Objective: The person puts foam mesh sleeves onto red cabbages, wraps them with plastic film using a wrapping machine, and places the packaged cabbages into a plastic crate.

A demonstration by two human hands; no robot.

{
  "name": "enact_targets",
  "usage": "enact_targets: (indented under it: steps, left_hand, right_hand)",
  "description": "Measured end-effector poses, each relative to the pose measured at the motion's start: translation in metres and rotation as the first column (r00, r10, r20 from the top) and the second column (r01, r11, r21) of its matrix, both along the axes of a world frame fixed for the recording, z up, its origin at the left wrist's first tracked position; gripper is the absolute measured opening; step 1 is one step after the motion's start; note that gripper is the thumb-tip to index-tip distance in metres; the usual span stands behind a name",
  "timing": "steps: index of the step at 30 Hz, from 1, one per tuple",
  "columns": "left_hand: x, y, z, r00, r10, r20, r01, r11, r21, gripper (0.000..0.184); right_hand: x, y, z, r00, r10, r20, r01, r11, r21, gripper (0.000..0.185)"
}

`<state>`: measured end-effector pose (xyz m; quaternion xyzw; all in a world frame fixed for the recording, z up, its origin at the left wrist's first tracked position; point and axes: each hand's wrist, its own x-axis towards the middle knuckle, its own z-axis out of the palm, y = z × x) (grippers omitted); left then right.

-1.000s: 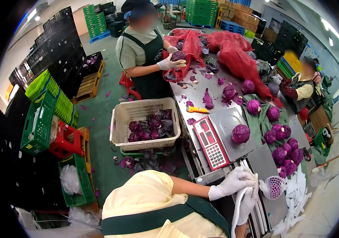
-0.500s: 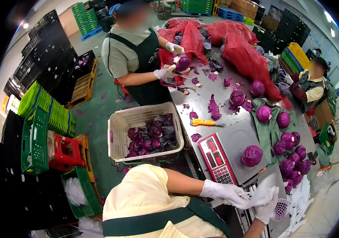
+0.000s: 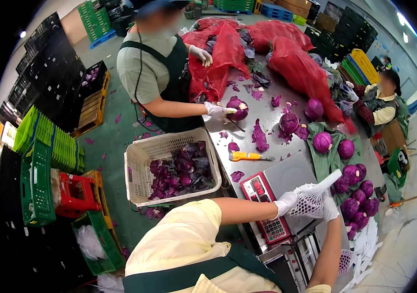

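A white foam net sleeve (image 3: 308, 201) is stretched between my two gloved hands above the front of the scale's plate. My left hand (image 3: 285, 203) grips the near-left side of the net. On its right side, my right hand (image 3: 331, 208) has its fingers closed around the net, and a bunched white end sticks up to the right. Whether a cabbage sits inside the mesh I cannot make out. Under and behind my hands is the digital scale (image 3: 286, 171) with a red keypad. Several red cabbages (image 3: 350, 207) lie to the right.
A co-worker's gloved hand holds a trimmed red cabbage (image 3: 237, 108) and a knife across the table. An orange cutter (image 3: 245, 156) lies behind the scale. A white crate (image 3: 135, 188) of purple leaves stands left. Red mesh sacks (image 3: 296, 63) fill the far end. Foam strips (image 3: 363, 259) lie at right.
My hands and the net have moved up and over the scale, and the net is spread wider. The cabbage on the plate no longer shows. The co-worker has lowered the held cabbage toward the table.
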<state>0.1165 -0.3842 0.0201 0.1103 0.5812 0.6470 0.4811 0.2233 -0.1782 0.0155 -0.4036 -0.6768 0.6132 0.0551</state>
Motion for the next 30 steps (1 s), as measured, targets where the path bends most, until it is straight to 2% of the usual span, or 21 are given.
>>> enact_targets:
  steps: [1, 2, 4, 5, 6, 7, 8, 11, 13, 14, 17, 19, 20, 21, 22, 25, 26, 27, 28, 29, 30]
  left_hand:
    - [0.0, -0.009, 0.017, 0.994, -0.015, -0.107, 0.02, 0.999, 0.045, 0.057]
    - [-0.002, -0.004, 0.003, 0.995, -0.007, -0.101, 0.012, 0.998, 0.054, 0.057]
    - [-0.003, 0.011, -0.037, 0.949, -0.101, -0.298, 0.042, 0.979, -0.199, 0.061]
    - [-0.003, 0.007, -0.031, 0.988, -0.123, -0.098, 0.11, 0.985, -0.132, 0.064]
    - [-0.003, -0.01, -0.01, 0.988, -0.128, -0.087, 0.116, 0.984, -0.135, 0.064]
    - [-0.008, -0.035, 0.023, 0.965, -0.178, 0.194, 0.169, 0.984, 0.064, 0.062]
    - [-0.012, -0.051, 0.04, 0.858, -0.268, 0.439, 0.162, 0.951, 0.265, 0.06]
    - [-0.012, -0.059, -0.001, 0.589, -0.512, 0.625, 0.159, 0.832, 0.532, 0.062]
    - [-0.006, -0.068, -0.005, 0.421, -0.556, 0.717, 0.08, 0.81, 0.581, 0.058]
    - [-0.006, -0.084, 0.017, 0.366, -0.522, 0.77, 0.048, 0.838, 0.544, 0.054]
    - [0.011, -0.09, 0.005, 0.409, -0.497, 0.765, -0.078, 0.817, 0.572, 0.037]
    - [0.018, -0.104, 0.022, 0.528, -0.445, 0.723, -0.156, 0.786, 0.598, 0.028]
    - [0.021, -0.108, 0.025, 0.532, -0.445, 0.72, -0.157, 0.783, 0.601, 0.028]
    - [0.023, -0.111, 0.028, 0.493, -0.496, 0.715, -0.142, 0.765, 0.628, 0.024]
    - [0.026, -0.114, 0.032, 0.452, -0.544, 0.707, -0.125, 0.746, 0.654, 0.019]
    - [0.057, -0.115, 0.068, 0.555, -0.371, 0.744, -0.098, 0.859, 0.502, 0.015]
    - [0.071, -0.112, 0.073, 0.598, -0.265, 0.757, -0.134, 0.898, 0.42, 0.015]
    - [0.091, -0.101, 0.068, 0.834, -0.185, 0.52, -0.061, 0.906, 0.42, 0.015]
    - [0.101, -0.094, 0.058, 0.949, -0.092, 0.301, -0.067, 0.875, 0.48, 0.015]
    - [0.111, -0.097, 0.069, 0.974, 0.218, 0.059, -0.225, 0.916, 0.333, 0.019]
    - [0.121, -0.102, 0.079, 0.863, 0.45, -0.229, -0.401, 0.887, 0.23, 0.026]
  right_hand:
    - [0.001, -0.007, -0.014, 0.981, -0.101, -0.163, 0.041, 0.94, -0.338, 0.048]
    - [-0.002, -0.04, 0.013, 0.967, -0.178, -0.184, 0.105, 0.931, -0.35, 0.047]
    - [0.01, -0.052, 0.0, 0.911, -0.296, -0.287, 0.154, 0.89, -0.429, 0.049]
    - [0.011, -0.073, 0.013, 0.906, -0.303, -0.296, 0.184, 0.911, -0.368, 0.047]
    - [0.018, -0.093, 0.031, 0.9, -0.315, -0.302, 0.219, 0.925, -0.31, 0.045]
    - [0.033, -0.1, 0.037, 0.95, -0.088, -0.301, 0.085, 0.996, -0.023, 0.046]
    - [0.038, -0.114, 0.056, 0.948, -0.098, -0.302, 0.094, 0.995, -0.026, 0.046]
    - [0.052, -0.166, 0.108, 0.967, -0.045, -0.252, 0.07, 0.994, 0.09, 0.039]
    - [0.063, -0.183, 0.121, 0.877, -0.274, -0.395, 0.101, 0.908, -0.406, 0.033]
    - [0.061, -0.196, 0.129, 0.845, -0.321, -0.428, 0.102, 0.882, -0.46, 0.032]
    - [0.081, -0.192, 0.102, 0.848, -0.371, -0.379, 0.123, 0.833, -0.54, 0.025]
    - [0.098, -0.193, 0.081, 0.884, -0.276, -0.376, 0.092, 0.894, -0.439, 0.024]
    - [0.094, -0.207, 0.084, 0.907, -0.177, -0.383, 0.084, 0.965, -0.248, 0.026]
    - [0.095, -0.219, 0.096, 0.942, -0.165, -0.293, 0.063, 0.943, -0.328, 0.042]
    - [0.105, -0.228, 0.092, 0.9, -0.074, -0.43, -0.06, 0.956, -0.289, 0.059]
    - [0.129, -0.252, 0.093, 0.876, -0.241, -0.418, -0.087, 0.772, -0.629, 0.075]
    - [0.144, -0.256, 0.089, 0.916, -0.308, -0.256, 0.051, 0.725, -0.687, 0.071]
    - [0.156, -0.256, 0.086, 0.906, -0.343, -0.247, 0.075, 0.707, -0.703, 0.068]
    - [0.165, -0.254, 0.082, 0.895, -0.378, -0.238, 0.099, 0.688, -0.719, 0.065]
    - [0.171, -0.246, 0.086, 0.868, -0.432, -0.247, 0.071, 0.599, -0.798, 0.062]
    - [0.181, -0.245, 0.091, 0.799, -0.495, -0.342, 0.021, 0.591, -0.806, 0.061]
